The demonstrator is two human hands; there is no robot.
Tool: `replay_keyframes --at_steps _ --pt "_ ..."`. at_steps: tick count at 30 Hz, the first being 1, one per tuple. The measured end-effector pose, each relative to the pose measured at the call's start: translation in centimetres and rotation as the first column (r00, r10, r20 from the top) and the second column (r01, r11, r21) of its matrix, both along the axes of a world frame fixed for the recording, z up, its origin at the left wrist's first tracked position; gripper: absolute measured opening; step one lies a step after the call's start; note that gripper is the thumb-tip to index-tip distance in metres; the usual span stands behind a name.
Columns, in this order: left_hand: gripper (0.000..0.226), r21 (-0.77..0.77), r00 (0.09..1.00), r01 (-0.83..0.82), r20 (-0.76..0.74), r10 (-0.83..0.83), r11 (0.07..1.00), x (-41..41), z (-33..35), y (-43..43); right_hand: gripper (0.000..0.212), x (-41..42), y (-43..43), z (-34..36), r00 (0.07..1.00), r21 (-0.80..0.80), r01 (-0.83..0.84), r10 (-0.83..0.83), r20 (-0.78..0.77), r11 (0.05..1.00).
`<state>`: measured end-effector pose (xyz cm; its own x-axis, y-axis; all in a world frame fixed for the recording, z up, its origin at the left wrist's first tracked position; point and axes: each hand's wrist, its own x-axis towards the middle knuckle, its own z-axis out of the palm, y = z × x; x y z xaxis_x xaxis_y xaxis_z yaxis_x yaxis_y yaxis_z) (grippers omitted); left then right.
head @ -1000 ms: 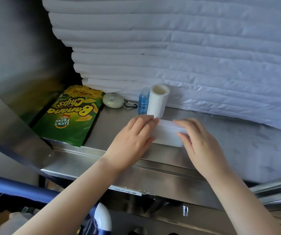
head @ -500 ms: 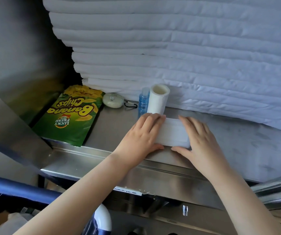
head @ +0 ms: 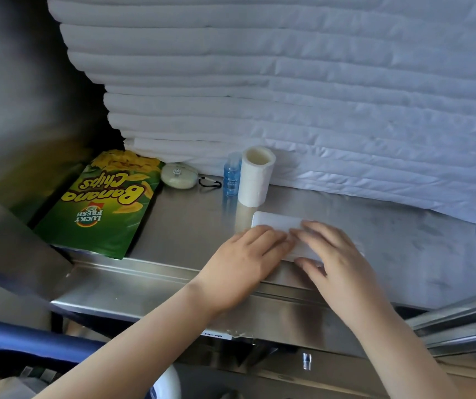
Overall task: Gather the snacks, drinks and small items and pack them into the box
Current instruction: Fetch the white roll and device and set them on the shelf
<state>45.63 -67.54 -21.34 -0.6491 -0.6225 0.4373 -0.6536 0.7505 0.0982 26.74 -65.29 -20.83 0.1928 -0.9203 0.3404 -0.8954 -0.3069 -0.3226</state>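
pressing flat left hand (head: 248, 257) on white rectangular pack (head: 277, 220), right hand (head: 337, 260) gripping it, steel shelf (head: 190, 226)

Banana-chips bag (head: 104, 208): green, flat, label upside down, 9 o'clock. Pale oval case (head: 177, 175) with black carabiner (head: 210, 182): 11 o'clock. Blue bottle (head: 231, 175), upright, just beside upright white roll (head: 255, 177): 12 o'clock. White packet (head: 274, 220): flat, centre.

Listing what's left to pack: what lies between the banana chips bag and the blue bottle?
In the head view, a pale oval case with a black carabiner lies between the banana chips bag and the blue bottle.
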Motion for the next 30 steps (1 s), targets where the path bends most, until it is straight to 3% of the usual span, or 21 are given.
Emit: replay_keyframes --at_steps 5,9,13,21,27,30 --pt "0.039 -0.035 1.000 0.026 0.008 -0.026 0.999 -1.8 0.3 -0.3 0.047 -0.2 -0.5 -0.7 0.991 -0.026 0.132 -0.131 0.037 0.991" --pt "0.045 -0.027 0.996 -0.047 0.069 0.048 0.999 -3.6 0.5 -1.8 0.044 -0.9 -2.3 -0.5 0.979 0.005 0.206 -0.206 0.013 0.979" --pt "0.055 0.088 0.971 -0.128 0.212 0.106 0.988 -4.2 -0.2 -3.9 0.044 -0.7 -4.9 -0.3 0.980 0.066 0.197 -0.199 0.025 0.978" --pt "0.054 0.095 0.940 -0.204 0.296 0.168 0.974 -4.0 -0.8 -5.8 0.046 -0.1 -7.1 -0.7 0.980 0.070 0.184 -0.189 0.063 0.980" --pt "0.056 0.111 0.942 -0.217 0.286 0.178 0.970 -3.9 -1.2 -5.8 0.052 0.0 -6.9 -1.1 0.985 0.073 0.150 -0.155 0.071 0.986" --pt "0.059 0.130 0.963 -0.185 0.222 0.154 0.974 -3.5 -1.4 -4.8 0.055 0.3 -4.8 -1.8 0.980 0.002 0.177 -0.177 0.086 0.984"
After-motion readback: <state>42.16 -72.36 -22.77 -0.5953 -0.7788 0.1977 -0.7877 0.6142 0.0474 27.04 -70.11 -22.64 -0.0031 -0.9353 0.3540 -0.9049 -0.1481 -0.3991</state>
